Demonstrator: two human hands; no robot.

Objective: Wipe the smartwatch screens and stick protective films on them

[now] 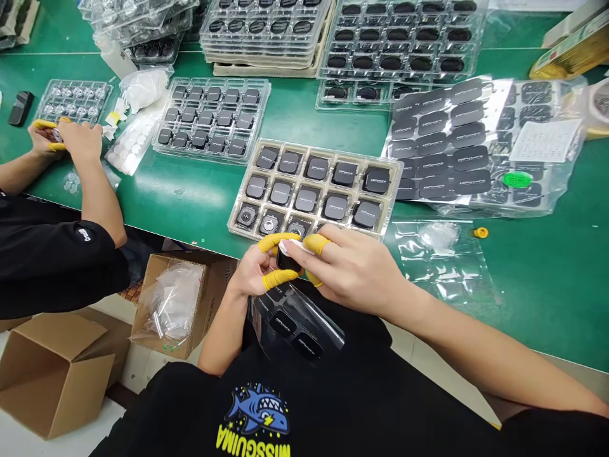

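Note:
My left hand (254, 270), with yellow finger cots on thumb and finger, grips a small black watch body (287, 261) at the table's front edge. My right hand (349, 263), also in yellow cots, pinches a white wipe (295, 244) against the top of the watch body. Fingers hide much of both. Just beyond them lies a clear tray (398, 184) of square watch bodies, most covered by dark printed films. Several in its nearest row show round dial faces. A clear sheet with dark printed films (307, 327) rests on my lap.
At the left, a co-worker's hands (78, 136) hold a small part near another tray (76, 95). Stacked trays (266, 47) line the back. Bagged film sheets (442, 143), a clear bag (442, 273) and a yellow roll (481, 232) lie right. Cardboard boxes (52, 374) stand below left.

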